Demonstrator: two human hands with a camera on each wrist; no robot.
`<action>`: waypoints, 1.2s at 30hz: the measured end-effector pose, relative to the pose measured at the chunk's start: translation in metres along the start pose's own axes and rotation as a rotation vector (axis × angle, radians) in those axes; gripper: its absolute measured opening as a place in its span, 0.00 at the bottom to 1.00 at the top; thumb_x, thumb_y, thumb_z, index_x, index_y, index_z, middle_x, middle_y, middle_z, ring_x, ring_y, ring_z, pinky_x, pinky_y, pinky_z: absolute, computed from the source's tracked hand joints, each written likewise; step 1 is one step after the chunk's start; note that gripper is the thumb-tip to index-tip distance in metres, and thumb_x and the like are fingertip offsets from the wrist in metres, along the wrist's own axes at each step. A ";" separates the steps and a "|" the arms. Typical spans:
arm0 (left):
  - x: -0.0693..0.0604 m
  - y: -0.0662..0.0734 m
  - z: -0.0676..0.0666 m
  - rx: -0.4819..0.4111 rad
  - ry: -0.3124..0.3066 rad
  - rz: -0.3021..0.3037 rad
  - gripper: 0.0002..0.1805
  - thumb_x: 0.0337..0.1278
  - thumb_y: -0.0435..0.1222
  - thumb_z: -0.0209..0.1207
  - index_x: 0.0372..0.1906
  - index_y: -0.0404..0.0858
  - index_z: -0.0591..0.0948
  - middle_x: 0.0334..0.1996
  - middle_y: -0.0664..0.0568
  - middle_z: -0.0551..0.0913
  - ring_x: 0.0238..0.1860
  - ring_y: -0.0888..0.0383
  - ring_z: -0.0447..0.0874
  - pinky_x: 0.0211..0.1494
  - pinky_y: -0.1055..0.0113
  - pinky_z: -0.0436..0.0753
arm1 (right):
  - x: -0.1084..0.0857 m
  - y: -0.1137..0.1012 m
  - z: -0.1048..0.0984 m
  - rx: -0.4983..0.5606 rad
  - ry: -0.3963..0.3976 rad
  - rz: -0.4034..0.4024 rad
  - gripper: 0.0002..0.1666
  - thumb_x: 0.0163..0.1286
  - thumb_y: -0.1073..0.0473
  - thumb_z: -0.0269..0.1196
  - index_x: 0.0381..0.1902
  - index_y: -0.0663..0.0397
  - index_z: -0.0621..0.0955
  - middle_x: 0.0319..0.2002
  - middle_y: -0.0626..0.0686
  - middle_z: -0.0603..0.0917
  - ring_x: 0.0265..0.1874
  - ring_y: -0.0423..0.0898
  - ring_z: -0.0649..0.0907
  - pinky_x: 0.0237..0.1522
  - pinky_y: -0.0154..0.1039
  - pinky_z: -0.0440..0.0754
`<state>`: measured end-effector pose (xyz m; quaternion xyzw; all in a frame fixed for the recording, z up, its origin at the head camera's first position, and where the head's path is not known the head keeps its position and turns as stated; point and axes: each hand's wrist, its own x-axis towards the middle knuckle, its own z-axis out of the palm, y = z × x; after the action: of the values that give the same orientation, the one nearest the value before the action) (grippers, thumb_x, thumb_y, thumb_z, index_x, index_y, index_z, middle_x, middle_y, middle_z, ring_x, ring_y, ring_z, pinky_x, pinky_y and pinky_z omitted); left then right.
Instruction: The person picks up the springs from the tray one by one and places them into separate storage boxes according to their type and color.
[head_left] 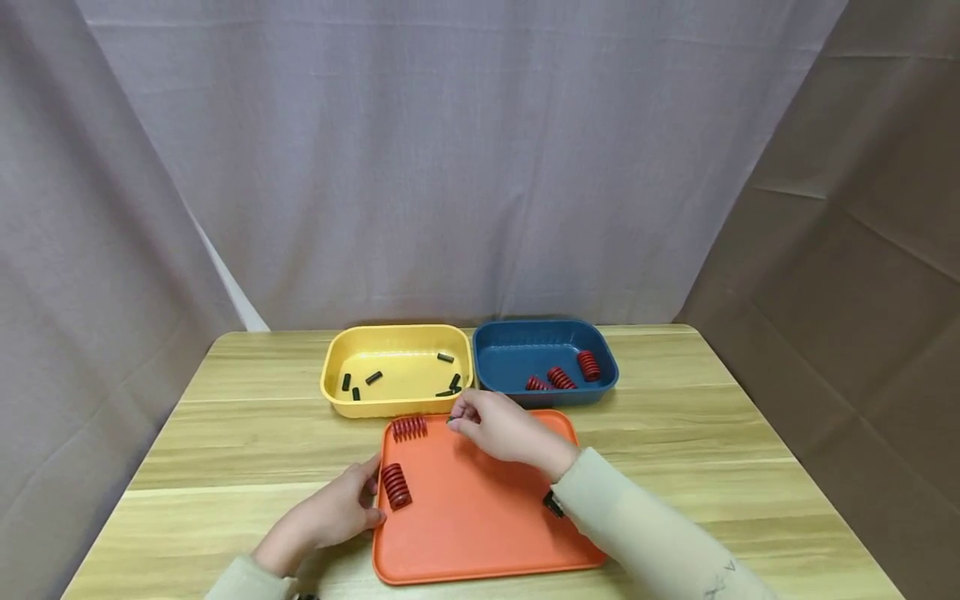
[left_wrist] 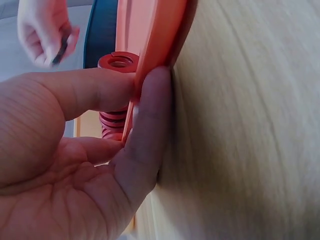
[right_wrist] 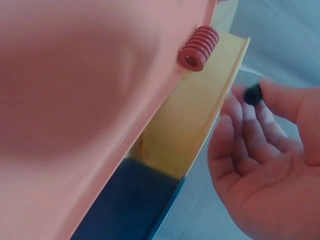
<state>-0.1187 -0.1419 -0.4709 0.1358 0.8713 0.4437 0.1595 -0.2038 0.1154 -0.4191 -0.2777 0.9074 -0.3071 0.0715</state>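
In the head view my right hand [head_left: 498, 425] is above the far part of the orange tray [head_left: 472, 517], just in front of the yellow bin. Between its thumb and fingertips it pinches a small black cylinder [right_wrist: 253, 94], plainest in the right wrist view. My left hand [left_wrist: 100, 150] grips the tray's left rim, one digit above the edge and one beneath. A red coil spring [head_left: 396, 487] lies in the tray beside that hand. Another red spring [head_left: 409, 428] lies at the tray's far left corner.
The yellow bin [head_left: 405, 408] behind the tray contains several black cylinders [head_left: 374, 377]. To its right, touching it, stands a blue bin [head_left: 547, 398] with red springs [head_left: 588, 365] inside. Grey curtains [head_left: 450, 167] hang behind the wooden table [head_left: 225, 433].
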 end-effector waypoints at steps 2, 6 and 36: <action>0.000 -0.002 0.001 -0.062 -0.006 -0.015 0.49 0.41 0.21 0.63 0.72 0.23 0.53 0.36 0.44 0.69 0.34 0.52 0.70 0.31 0.63 0.78 | 0.010 -0.006 0.004 0.018 0.046 0.001 0.05 0.70 0.52 0.62 0.36 0.44 0.77 0.28 0.40 0.78 0.28 0.39 0.77 0.34 0.36 0.76; 0.001 -0.007 0.003 -0.240 -0.035 -0.041 0.49 0.43 0.17 0.59 0.73 0.25 0.49 0.37 0.40 0.67 0.31 0.52 0.72 0.28 0.59 0.83 | 0.030 -0.013 0.012 0.030 0.136 -0.006 0.05 0.71 0.52 0.61 0.39 0.46 0.78 0.29 0.40 0.78 0.28 0.39 0.77 0.34 0.36 0.76; -0.001 -0.008 0.005 -0.397 -0.060 -0.028 0.48 0.49 0.17 0.56 0.75 0.29 0.47 0.38 0.41 0.64 0.29 0.54 0.74 0.28 0.55 0.83 | 0.096 -0.009 0.035 -0.133 0.289 0.221 0.15 0.73 0.50 0.58 0.50 0.52 0.78 0.32 0.45 0.82 0.24 0.40 0.78 0.28 0.37 0.76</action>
<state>-0.1165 -0.1437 -0.4801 0.1030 0.7634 0.6002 0.2153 -0.2689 0.0387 -0.4377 -0.1336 0.9515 -0.2735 -0.0446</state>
